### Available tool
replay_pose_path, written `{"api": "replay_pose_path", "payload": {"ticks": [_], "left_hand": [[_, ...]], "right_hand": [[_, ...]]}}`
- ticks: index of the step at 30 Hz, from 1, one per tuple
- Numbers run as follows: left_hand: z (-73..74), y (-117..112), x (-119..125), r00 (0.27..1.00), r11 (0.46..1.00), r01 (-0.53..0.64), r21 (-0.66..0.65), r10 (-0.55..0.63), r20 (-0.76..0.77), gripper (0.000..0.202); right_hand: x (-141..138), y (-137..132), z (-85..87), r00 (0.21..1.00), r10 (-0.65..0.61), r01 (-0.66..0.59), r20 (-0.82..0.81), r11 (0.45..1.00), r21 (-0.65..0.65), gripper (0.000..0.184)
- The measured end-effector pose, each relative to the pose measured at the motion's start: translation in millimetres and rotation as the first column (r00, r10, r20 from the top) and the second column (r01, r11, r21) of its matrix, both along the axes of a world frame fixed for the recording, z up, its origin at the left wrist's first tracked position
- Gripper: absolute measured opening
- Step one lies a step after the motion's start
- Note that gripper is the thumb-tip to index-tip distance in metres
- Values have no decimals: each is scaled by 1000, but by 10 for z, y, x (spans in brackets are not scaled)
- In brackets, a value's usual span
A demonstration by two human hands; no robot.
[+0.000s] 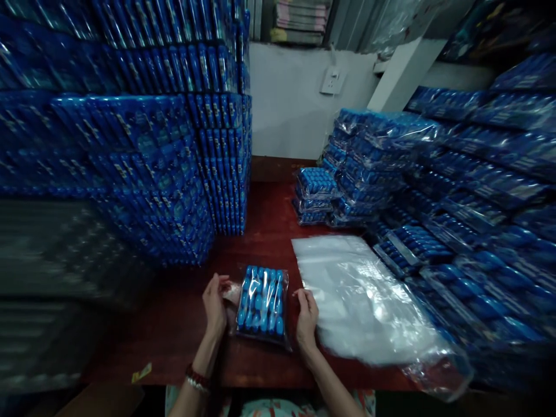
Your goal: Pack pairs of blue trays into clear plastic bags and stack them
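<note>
A clear plastic bag packed with rows of shiny blue tube-shaped pieces lies flat on the dark red table between my hands. My left hand is at its left side, fingers curled in a pinch by a loose, whitish fold of plastic. On the other side, my right hand is a little apart from the packed part, with its fingers bent together; whatever they may hold is too small to make out. Right beside that hand lies a stack of flat, empty clear bags.
Tall stacks of blue packaged pieces rise on the left, with blurred grey trays in front. Filled bags are piled at the back, and more line the right. A yellow scrap lies near the front edge.
</note>
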State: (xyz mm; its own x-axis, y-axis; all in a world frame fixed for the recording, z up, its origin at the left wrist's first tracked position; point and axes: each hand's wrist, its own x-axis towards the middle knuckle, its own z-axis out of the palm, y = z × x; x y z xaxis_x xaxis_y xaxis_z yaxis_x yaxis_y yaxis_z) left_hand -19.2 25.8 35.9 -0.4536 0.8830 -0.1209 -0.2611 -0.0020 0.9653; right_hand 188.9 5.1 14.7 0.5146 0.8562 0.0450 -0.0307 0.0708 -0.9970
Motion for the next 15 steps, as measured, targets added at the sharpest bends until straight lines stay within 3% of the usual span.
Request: {"api": "replay_pose_path", "payload": {"ticks": [2, 4, 6, 8, 11, 15], "left_hand": [[-129, -90, -91, 983, 994, 74, -75, -85, -161, 42], [-291, -200, -51, 910, 949, 259, -179, -302, -286, 46], [-430, -304, 105, 850, 902, 365, -229, -423, -314, 52], [-478, -367, 292, 858, 899, 390, -199, -433, -275, 59], [-333, -331, 471, 911, 917, 384, -103, -395, -117, 63], [114, 0, 581, 894, 909, 417, 6, -412, 176, 55]], "right_hand": [[99, -101, -53, 997, 75, -74, 12, 993, -92, 35], [112, -235, -128, 977, 210, -200, 46, 966, -165, 42], [44, -359, -213, 945, 309, -286, 105, 940, -186, 49], [-46, -429, -263, 927, 349, -323, 137, 929, -180, 54], [-90, -394, -161, 907, 377, -357, 187, 925, -133, 57], [69, -149, 370, 834, 394, -410, 386, 911, -43, 60]]}}
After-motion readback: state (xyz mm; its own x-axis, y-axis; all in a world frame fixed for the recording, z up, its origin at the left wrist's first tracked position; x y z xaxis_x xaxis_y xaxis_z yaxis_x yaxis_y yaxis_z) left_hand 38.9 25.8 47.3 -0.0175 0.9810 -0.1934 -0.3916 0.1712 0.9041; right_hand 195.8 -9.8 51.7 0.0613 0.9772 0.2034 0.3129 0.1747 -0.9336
